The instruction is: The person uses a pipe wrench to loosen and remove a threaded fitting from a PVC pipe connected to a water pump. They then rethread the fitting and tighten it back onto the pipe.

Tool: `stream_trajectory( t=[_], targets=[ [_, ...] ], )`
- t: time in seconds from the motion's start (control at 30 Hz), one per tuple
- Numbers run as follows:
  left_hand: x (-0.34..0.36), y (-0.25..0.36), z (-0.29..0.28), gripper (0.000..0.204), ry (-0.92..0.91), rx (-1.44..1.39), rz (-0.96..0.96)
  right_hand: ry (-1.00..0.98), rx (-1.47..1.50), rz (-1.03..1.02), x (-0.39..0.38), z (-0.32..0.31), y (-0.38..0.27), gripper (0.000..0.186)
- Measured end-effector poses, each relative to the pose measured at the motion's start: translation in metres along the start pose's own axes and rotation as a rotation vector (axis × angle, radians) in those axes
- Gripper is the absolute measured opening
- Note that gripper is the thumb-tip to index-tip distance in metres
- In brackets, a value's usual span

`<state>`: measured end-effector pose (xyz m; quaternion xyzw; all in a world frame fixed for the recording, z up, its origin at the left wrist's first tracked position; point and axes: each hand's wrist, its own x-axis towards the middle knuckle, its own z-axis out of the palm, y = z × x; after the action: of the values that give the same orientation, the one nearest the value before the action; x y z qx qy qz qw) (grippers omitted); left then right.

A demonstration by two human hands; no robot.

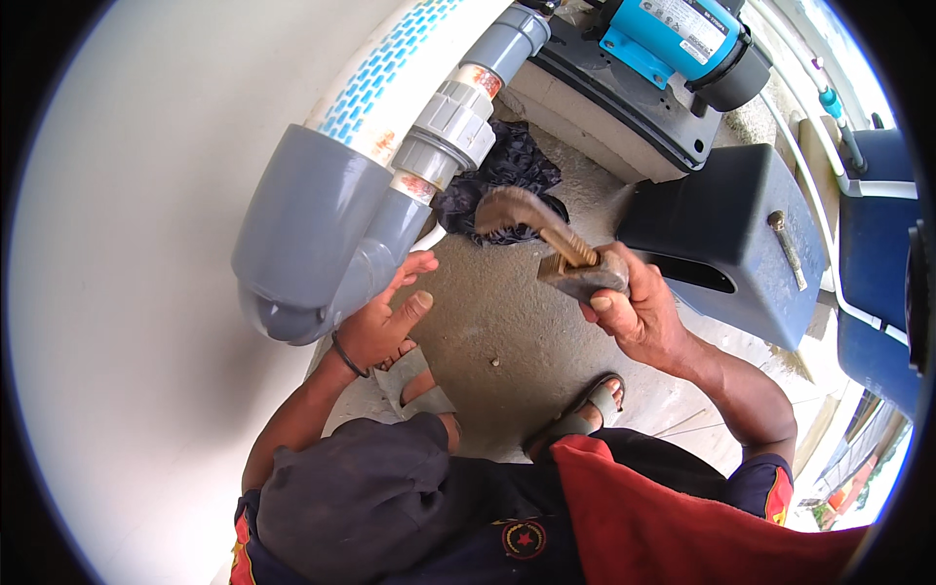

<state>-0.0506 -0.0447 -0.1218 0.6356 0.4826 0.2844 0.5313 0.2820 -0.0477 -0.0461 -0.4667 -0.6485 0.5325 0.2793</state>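
In my right hand is a worn, rusty pipe wrench, gripped just below its head. Its toothed hook jaw is raised toward the pipework and slightly blurred. The wrench touches no pipe. My left hand, fingers apart and holding nothing, is beside the thick grey plastic elbow, which partly hides it. I cannot tell whether they touch. Up the narrower pipe from the elbow sits a grey union fitting, with reddish stains on the white pipe at both ends. A blue-patterned white pipe enters the elbow's wide socket.
A turquoise pump motor rests on a black base over a concrete plinth. A dark plastic cover with a bolt on it is at right, before blue tanks. Black crumpled plastic lies behind the pipes. A white wall bounds the left.
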Motion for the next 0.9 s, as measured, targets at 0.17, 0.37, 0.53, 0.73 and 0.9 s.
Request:
stream_trajectory(
  t=[0.17, 0.37, 0.53, 0.73, 0.9],
  targets=[
    [-0.008, -0.026, -0.012, 0.049, 0.626, 0.316, 0.116, 0.164, -0.235, -0.105, 0.044, -0.007, -0.047, 0.043],
    [0.008, 0.033, -0.016, 0.065, 0.756, -0.475, 0.436, 0.127, -0.554, -0.128, 0.081, -0.005, -0.080, 0.040],
    [0.047, 0.062, -0.034, 0.072, 0.375, -0.608, 0.328, 0.085, -0.800, -0.150, 0.091, -0.013, -0.103, 0.042],
    [0.040, 0.058, -0.059, 0.079, 0.445, -0.831, 0.082, 0.045, -0.996, -0.389, 0.095, -0.019, -0.118, 0.040],
    [0.020, 0.075, -0.037, 0.098, 0.406, -0.567, 0.434, 0.062, -0.812, -0.131, 0.090, -0.012, -0.109, 0.036]
  ],
)
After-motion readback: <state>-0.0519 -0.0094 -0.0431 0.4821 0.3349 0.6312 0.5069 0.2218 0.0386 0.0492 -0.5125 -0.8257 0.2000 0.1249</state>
